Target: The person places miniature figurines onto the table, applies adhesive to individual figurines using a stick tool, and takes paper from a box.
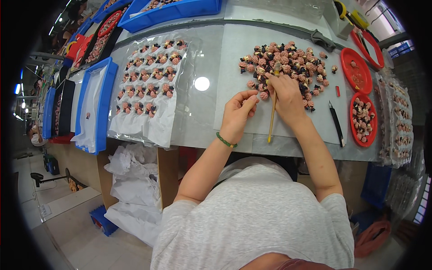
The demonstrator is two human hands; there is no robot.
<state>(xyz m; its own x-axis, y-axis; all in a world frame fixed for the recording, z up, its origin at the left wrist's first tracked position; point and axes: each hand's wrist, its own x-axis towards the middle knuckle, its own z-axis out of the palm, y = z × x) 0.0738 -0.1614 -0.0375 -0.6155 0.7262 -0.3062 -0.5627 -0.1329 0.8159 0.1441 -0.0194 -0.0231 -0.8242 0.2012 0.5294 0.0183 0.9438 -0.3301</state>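
Left hand (243,110) curled closed; right hand (284,94) just beside, pinched; forearms (200,168) bare, converging.

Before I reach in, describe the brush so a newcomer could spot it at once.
On the table, find the white sheet bearing the heap of small pink-and-black pieces. At the heap's near edge, the right hand grips the brush. It is long, thin and yellowish, unlike the black tool lying loose farther right.

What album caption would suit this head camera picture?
The right hand grips a slim yellow brush, left hand curled nearby, at a heap of small pink and dark pieces.
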